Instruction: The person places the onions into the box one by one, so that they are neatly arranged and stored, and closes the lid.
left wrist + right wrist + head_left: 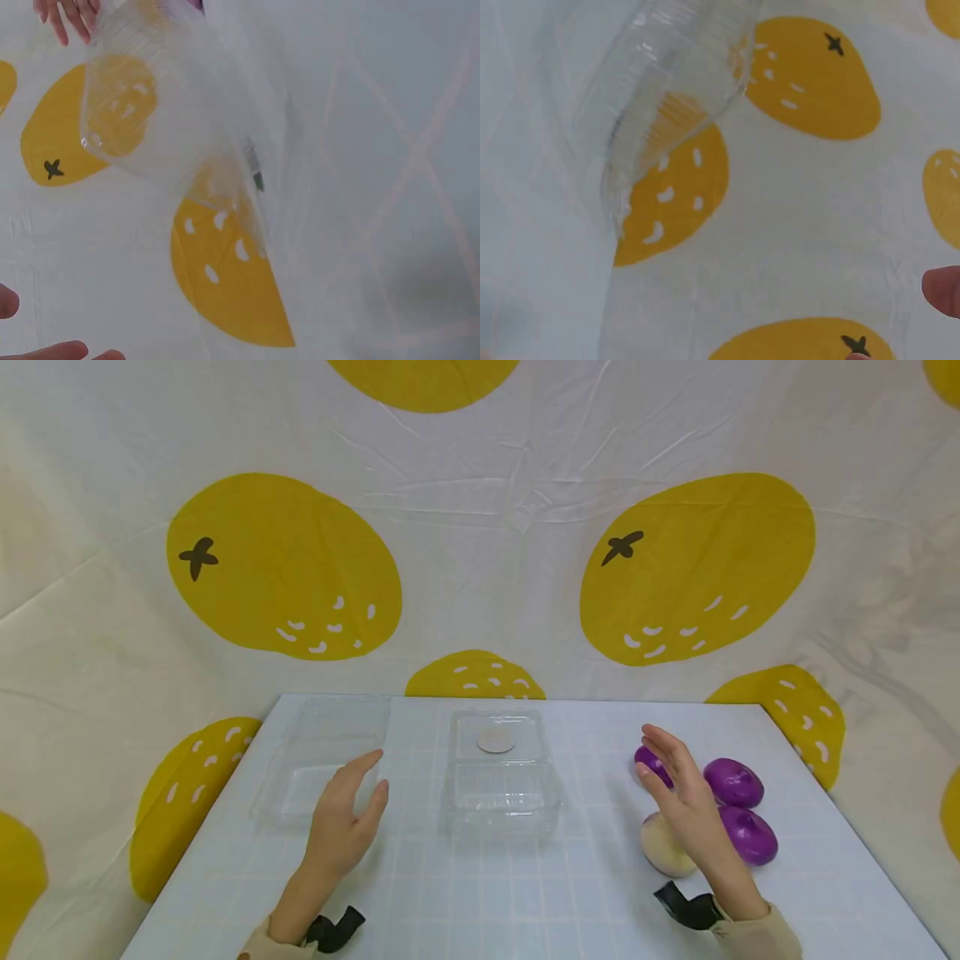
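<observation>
My left hand (341, 827) is held over the left of the table, fingers extended and thumb apart, with nothing in it. Beside and beyond it lies a clear plastic container (300, 743), opened flat. A second clear clamshell box (502, 785) stands open at the middle, a round white label (496, 740) on its lid. On the right, my right hand (693, 814) has straight fingers and holds nothing. It partly covers several purple onions (733, 782) and one pale yellow onion-like vegetable (663, 847); whether it touches them I cannot tell. A fingertip (941, 291) shows in the right wrist view.
The white table (420, 902) has a faint grid pattern. Behind and around it hangs a pale cloth (480, 552) printed with yellow fruit. Each wrist has a black strap (336, 930) at the sleeve.
</observation>
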Motion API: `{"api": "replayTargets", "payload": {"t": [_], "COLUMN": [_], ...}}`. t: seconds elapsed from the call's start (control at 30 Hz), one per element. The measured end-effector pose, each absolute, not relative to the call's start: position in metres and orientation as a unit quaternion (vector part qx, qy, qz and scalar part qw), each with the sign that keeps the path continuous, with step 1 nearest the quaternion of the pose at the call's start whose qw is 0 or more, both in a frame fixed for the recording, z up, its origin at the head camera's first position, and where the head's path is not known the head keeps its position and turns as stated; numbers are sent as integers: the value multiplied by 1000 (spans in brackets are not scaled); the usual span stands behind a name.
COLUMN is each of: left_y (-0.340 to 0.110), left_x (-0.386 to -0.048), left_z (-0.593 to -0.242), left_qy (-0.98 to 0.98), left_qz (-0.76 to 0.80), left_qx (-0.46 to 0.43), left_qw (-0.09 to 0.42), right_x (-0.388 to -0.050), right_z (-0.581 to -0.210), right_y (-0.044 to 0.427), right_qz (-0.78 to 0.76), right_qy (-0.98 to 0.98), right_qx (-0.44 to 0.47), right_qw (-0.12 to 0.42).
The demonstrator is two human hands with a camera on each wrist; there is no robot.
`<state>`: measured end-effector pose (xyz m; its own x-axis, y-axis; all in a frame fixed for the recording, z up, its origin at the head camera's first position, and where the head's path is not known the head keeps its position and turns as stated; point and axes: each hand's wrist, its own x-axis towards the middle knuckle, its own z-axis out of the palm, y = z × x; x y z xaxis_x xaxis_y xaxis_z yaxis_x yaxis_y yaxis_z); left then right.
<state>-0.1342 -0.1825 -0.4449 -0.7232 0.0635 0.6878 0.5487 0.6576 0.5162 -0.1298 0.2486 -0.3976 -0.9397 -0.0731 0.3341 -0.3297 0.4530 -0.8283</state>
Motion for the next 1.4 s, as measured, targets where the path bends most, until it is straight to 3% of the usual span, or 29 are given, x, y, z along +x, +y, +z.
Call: {"api": "replayTargets", "payload": {"t": [0.2, 0.53, 0.73, 0.9, 1.07, 1.4], "left_y": [-171, -147, -135, -127, -123, -127], "left_x": [-134, -134, -136, -141, -148, -155], "left_z": [-448, -461, -468, -477, -492, -516], "left_qy": [-845, -823, -797, -772, -755, -726], "left_qz": [-442, -543, -592, -622, -636, -646], "left_qx": [-201, -163, -117, -114, -154, -232], "left_qw": [225, 42, -25, -55, -44, -34], "right_x": [-130, -130, -132, -133, -133, -132], "right_z": [-399, -418, -437, -453, -464, -473], "right_y": [238, 210, 200, 194, 189, 181], "right_qz": [602, 722, 753, 768, 770, 773], "right_qy": [-789, -685, -647, -621, -607, -608], "right_qx": [107, 98, 92, 100, 116, 101], "right_qw": [56, -3, -73, -125, -159, -150]}}
